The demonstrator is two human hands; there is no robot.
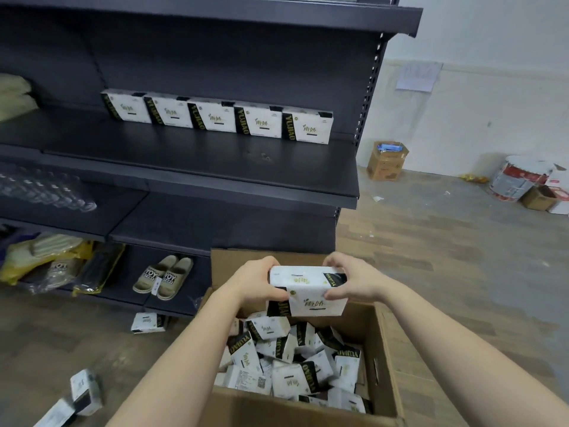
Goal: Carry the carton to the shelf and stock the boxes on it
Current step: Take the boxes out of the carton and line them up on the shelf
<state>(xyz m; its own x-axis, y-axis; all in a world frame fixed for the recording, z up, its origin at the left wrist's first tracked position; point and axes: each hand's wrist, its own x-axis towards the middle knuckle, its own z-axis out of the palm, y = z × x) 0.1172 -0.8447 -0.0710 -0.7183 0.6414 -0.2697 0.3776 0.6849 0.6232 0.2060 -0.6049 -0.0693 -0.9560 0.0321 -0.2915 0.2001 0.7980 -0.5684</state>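
Low at left, a pair of beige slippers [163,277] lettered YOY, and beside them a flat black pack [98,269] in yellow-edged wrap and a yellow bag [40,257] of pale goods. Higher up, shrink-wrapped clear bottles [46,189]. Against the far wall, an open small cardboard box [387,161]. Further right, a red-and-white drum [517,177] on the wooden floor [446,241]. Taped to the wall, a sheet of paper [418,76].

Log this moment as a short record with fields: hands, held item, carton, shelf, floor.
left hand: grips left end of held pack
right hand: grips its right end
held pack: white and black, above the carton
carton: open, beside the shelf, holds loose packs
shelf: five shelved packs upright in a row
floor: stray packs left of the carton
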